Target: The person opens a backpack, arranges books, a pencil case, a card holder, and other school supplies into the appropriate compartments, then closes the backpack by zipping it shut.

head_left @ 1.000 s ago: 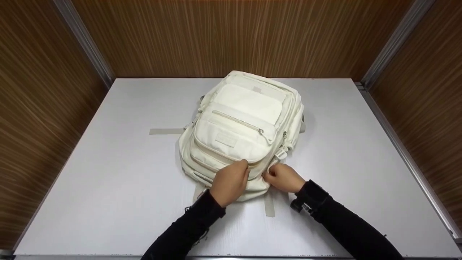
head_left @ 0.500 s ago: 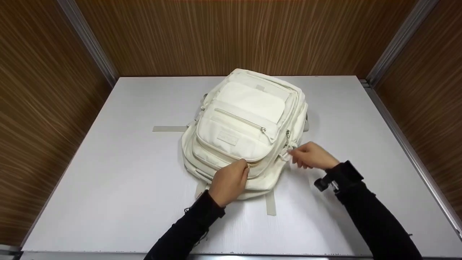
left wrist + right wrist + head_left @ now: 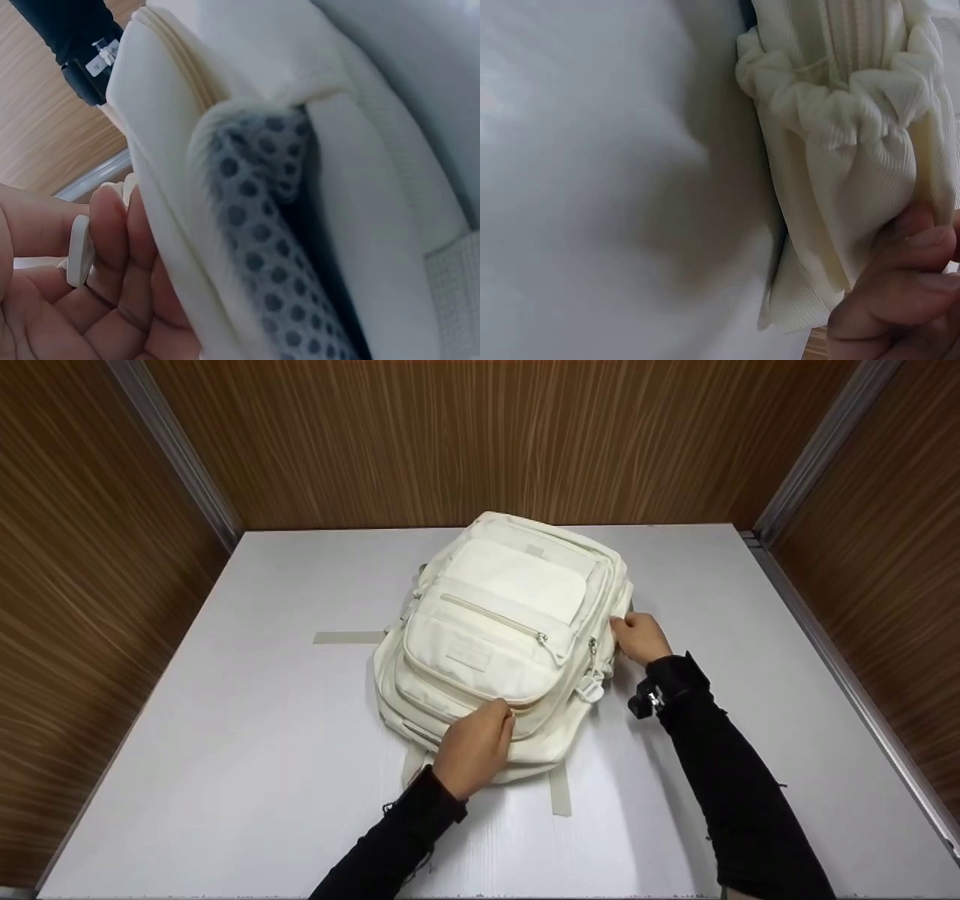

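Note:
A cream backpack (image 3: pixel 495 652) lies front side up, slightly turned, on the white table. At its lower front, my left hand (image 3: pixel 474 748) pinches a small whitish zipper pull (image 3: pixel 79 251) between thumb and curled fingers. Beside that hand in the left wrist view is an opening lined with dotted grey mesh (image 3: pixel 259 232). My right hand (image 3: pixel 641 637) is at the bag's right side, its curled fingers gripping the fabric by the gathered side pocket (image 3: pixel 855 165). Its fingertips are partly out of frame in the right wrist view. A white tag or buckle (image 3: pixel 589 688) hangs below the right hand.
The white table (image 3: pixel 247 750) extends around the bag, with wood-grain panels (image 3: pixel 480 442) at the back and sides. Grey-beige straps (image 3: pixel 349 637) stick out from under the bag at the left and front. A metal zipper slider (image 3: pixel 541 638) lies on the front pocket.
My right hand has moved from the bag's lower right corner, past the white tag, up to the right side pocket. My left hand stays at the lower front.

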The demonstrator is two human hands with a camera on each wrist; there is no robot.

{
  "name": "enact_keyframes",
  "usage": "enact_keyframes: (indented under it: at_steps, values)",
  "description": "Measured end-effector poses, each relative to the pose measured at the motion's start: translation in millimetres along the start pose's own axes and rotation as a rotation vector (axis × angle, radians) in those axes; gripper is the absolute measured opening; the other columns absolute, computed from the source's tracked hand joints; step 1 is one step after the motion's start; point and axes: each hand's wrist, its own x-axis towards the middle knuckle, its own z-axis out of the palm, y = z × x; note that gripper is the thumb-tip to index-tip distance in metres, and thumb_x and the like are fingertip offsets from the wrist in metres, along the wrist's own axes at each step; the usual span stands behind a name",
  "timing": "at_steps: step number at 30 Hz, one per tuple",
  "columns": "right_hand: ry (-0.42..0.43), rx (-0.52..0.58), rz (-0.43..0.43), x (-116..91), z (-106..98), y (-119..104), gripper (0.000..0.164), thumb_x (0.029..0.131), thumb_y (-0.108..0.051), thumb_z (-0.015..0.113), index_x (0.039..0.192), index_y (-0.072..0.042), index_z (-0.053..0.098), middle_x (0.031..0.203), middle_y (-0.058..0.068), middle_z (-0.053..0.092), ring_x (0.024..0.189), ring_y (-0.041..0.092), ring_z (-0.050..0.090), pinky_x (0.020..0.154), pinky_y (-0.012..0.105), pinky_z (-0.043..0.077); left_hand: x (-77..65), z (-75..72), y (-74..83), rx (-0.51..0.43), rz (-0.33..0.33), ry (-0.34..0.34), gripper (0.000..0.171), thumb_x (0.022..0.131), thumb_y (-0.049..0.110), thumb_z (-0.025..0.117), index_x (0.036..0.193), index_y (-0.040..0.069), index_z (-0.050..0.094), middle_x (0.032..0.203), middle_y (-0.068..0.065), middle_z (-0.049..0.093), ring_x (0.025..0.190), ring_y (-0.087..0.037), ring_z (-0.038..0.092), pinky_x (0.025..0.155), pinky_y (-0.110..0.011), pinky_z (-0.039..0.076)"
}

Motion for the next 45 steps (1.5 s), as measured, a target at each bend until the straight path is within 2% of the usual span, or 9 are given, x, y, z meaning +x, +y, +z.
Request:
enact_keyframes:
  at_steps: [6, 16, 27, 32, 38, 45]
  values:
    - [-0.015, 0.03, -0.002, -8.9, 0.8, 6.1, 0.033, 0.101, -0.025, 0.044, 0.072, -0.01, 0.049, 0.052, -0.009, 0.047, 0.047, 0.007, 0.042, 0.048, 0.023, 0.035, 1.3, -1.3, -8.7, 0.036, -0.009, 0.02, 0.013, 0.097, 0.015, 0.053, 0.085, 0.011, 0.055, 0.07, 0.002, 0.052, 0.058, -0.013, 0.047, 0.053, -0.03, 0.044]
    - [-0.089, 0.171, -0.001, -42.6, 7.4, 13.4, 0.036, 0.098, -0.021, 0.049, 0.066, -0.008, 0.057, 0.052, -0.008, 0.056, 0.042, 0.005, 0.04, 0.044, 0.019, 0.032, 2.7, -18.0, -35.9, 0.055, -0.066, 0.055, 0.014, 0.096, 0.015, 0.057, 0.084, 0.01, 0.054, 0.07, -0.002, 0.055, 0.06, -0.018, 0.052, 0.056, -0.036, 0.046]
    - [-0.172, 0.302, 0.01, -77.0, 26.7, 8.0, 0.035, 0.099, -0.02, 0.052, 0.069, -0.004, 0.062, 0.057, -0.004, 0.059, 0.045, 0.003, 0.044, 0.044, 0.017, 0.036, 10.7, -31.0, -63.3, 0.077, -0.181, 0.083, 0.011, 0.095, 0.014, 0.058, 0.086, 0.008, 0.057, 0.072, -0.009, 0.063, 0.069, -0.031, 0.064, 0.062, -0.045, 0.049]
    - [-0.172, 0.344, 0.012, -85.2, 32.8, 6.2, 0.035, 0.099, -0.018, 0.052, 0.07, -0.003, 0.063, 0.056, -0.004, 0.058, 0.045, 0.004, 0.045, 0.044, 0.016, 0.036, 9.5, -32.7, -68.0, 0.088, -0.196, 0.108, 0.011, 0.095, 0.014, 0.058, 0.086, 0.008, 0.057, 0.074, -0.011, 0.065, 0.071, -0.035, 0.065, 0.063, -0.048, 0.048]
    - [-0.177, 0.365, 0.005, -90.3, 36.7, 5.6, 0.037, 0.099, -0.019, 0.052, 0.067, -0.003, 0.063, 0.054, -0.005, 0.057, 0.043, 0.003, 0.042, 0.043, 0.016, 0.034, 3.9, -34.7, -68.3, 0.107, -0.197, 0.153, 0.013, 0.094, 0.013, 0.058, 0.083, 0.007, 0.055, 0.069, -0.011, 0.062, 0.066, -0.035, 0.064, 0.059, -0.048, 0.047]
    - [-0.173, 0.357, 0.001, -97.7, 38.5, 2.0, 0.039, 0.098, -0.021, 0.055, 0.066, 0.0, 0.064, 0.051, -0.006, 0.056, 0.042, 0.003, 0.041, 0.042, 0.016, 0.033, -5.4, -40.3, -65.2, 0.083, -0.197, 0.18, 0.017, 0.093, 0.011, 0.058, 0.078, 0.009, 0.052, 0.061, -0.006, 0.055, 0.055, -0.025, 0.055, 0.051, -0.039, 0.042]
